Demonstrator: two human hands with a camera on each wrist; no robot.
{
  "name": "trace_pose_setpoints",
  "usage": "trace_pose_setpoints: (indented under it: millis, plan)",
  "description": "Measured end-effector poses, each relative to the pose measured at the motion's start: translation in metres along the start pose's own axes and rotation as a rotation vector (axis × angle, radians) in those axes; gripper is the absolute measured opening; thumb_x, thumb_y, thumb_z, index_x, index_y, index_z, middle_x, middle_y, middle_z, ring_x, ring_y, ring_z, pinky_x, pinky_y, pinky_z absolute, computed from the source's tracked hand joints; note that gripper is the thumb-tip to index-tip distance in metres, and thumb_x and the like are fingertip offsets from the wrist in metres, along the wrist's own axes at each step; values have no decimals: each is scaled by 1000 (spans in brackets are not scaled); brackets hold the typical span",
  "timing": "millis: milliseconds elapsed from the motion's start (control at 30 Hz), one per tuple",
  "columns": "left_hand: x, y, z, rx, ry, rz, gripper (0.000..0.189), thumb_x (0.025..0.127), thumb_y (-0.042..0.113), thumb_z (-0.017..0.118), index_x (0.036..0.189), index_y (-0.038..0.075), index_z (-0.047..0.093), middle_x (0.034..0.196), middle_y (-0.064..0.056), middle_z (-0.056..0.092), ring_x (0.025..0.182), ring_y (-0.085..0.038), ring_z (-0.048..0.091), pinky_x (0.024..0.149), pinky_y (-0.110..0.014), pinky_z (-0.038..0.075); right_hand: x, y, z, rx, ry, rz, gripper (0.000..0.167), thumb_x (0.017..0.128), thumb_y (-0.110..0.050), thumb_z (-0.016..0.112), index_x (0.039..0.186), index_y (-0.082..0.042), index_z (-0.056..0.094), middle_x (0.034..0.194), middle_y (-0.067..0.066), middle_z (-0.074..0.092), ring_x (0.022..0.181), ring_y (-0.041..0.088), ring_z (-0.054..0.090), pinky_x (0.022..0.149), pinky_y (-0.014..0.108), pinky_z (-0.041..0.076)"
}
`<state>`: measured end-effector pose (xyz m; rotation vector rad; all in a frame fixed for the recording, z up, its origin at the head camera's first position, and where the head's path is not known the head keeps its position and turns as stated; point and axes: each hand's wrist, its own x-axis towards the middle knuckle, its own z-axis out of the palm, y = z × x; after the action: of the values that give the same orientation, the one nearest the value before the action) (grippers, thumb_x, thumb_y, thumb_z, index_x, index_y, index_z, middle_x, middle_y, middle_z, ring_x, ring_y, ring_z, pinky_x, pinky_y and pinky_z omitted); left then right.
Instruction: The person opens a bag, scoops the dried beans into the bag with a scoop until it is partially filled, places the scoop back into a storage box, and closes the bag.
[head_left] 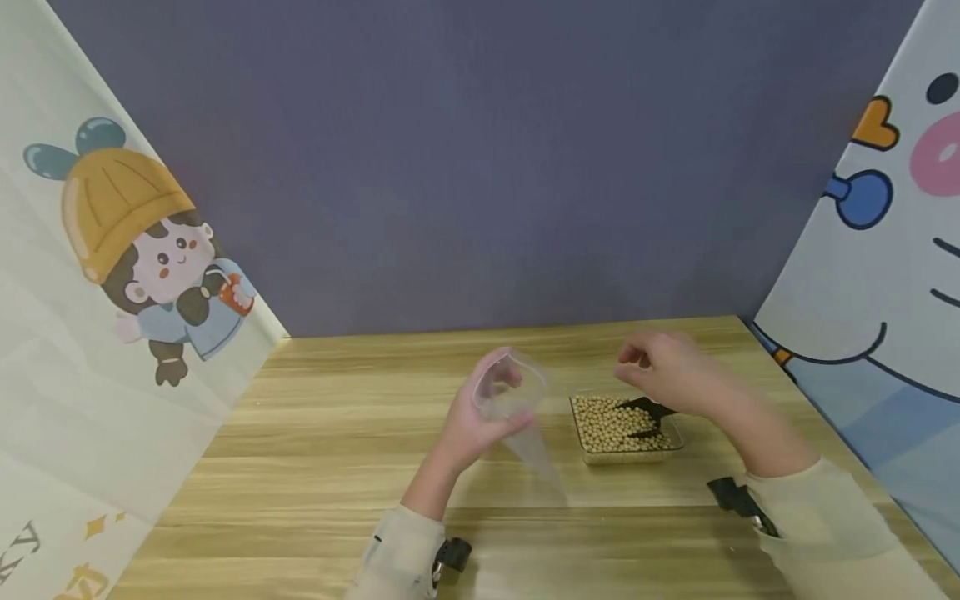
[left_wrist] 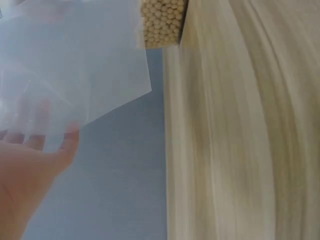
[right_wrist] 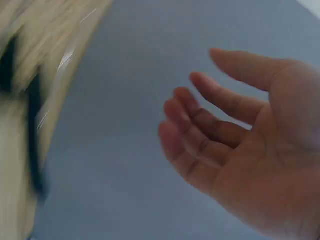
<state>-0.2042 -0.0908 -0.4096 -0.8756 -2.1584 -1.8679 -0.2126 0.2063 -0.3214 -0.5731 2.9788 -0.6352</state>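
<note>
My left hand [head_left: 467, 427] holds a clear plastic bag [head_left: 534, 454] by its rounded open mouth, thumb on the near side and fingers around the far side. The bag's lower corner hangs down toward the right; in the left wrist view the sheet of the bag [left_wrist: 112, 70] covers part of the fingers. To its right stands a clear rectangular container [head_left: 628, 457] of round pale-yellow beans [head_left: 606, 427]. Black tongs [head_left: 652, 408] lie spread on the beans. Above the container's right side, my right hand [head_left: 666, 372] is empty, its fingers loosely bent in the right wrist view.
The wood-grain table [head_left: 322, 458] runs back to a dark grey-blue panel [head_left: 480, 167]. White panels with cartoon prints flank it, a figure in a yellow hat [head_left: 127, 208] on the left and a large white face [head_left: 847, 275] on the right.
</note>
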Motion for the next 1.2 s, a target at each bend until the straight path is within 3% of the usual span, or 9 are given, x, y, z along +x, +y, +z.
trace_pose_setpoints:
  millis: [167,267,367,600,733,933,1200]
  plan:
    - [2,1,-4,-61,0,33,80,84,11,84,153,1,45,131,-39,57,123,-42,58,112,-67,46,-13,63,11,-231,-84,-39,38,96,-21,77,127,1,71,134,28,68,123,53,63,97,63,57]
    - [1,-1,-5,-62,-13,32,80,84,11,83,153,1,44,132,-38,56,125,-44,57,113,-67,45,-19,87,23,-214,-119,-63,43,96,-21,78,131,2,70,136,29,66,124,53,62,96,62,58]
    - [-2,-4,-6,-55,-27,29,80,85,9,82,154,-1,43,131,-36,57,125,-45,57,113,-71,44,-23,102,35,-169,-90,-115,37,96,-18,77,128,0,72,128,22,71,117,45,68,92,55,61]
    - [-2,-8,-3,-65,-37,16,83,82,3,81,153,-6,40,132,-37,57,126,-46,56,114,-75,41,-28,110,54,-111,32,-214,21,99,-10,71,119,-4,72,112,8,72,103,32,72,82,46,62]
    - [1,-8,-2,-64,-54,8,82,82,5,81,154,-3,41,133,-37,56,128,-40,56,117,-73,40,-29,114,56,-90,65,-193,16,100,-6,69,115,-4,70,109,6,71,102,29,71,82,45,61]
    - [4,-8,0,-93,-40,10,81,83,8,82,153,-2,43,131,-33,58,127,-49,54,116,-74,41,-33,125,58,-51,49,-152,17,101,-6,67,118,-3,68,111,7,69,101,27,70,80,42,60]
    - [6,-13,5,-106,-57,-2,82,84,13,83,153,-2,42,134,-33,57,130,-50,52,118,-69,41,-42,133,61,49,59,-112,21,103,-4,65,123,1,67,117,14,70,107,35,70,81,45,61]
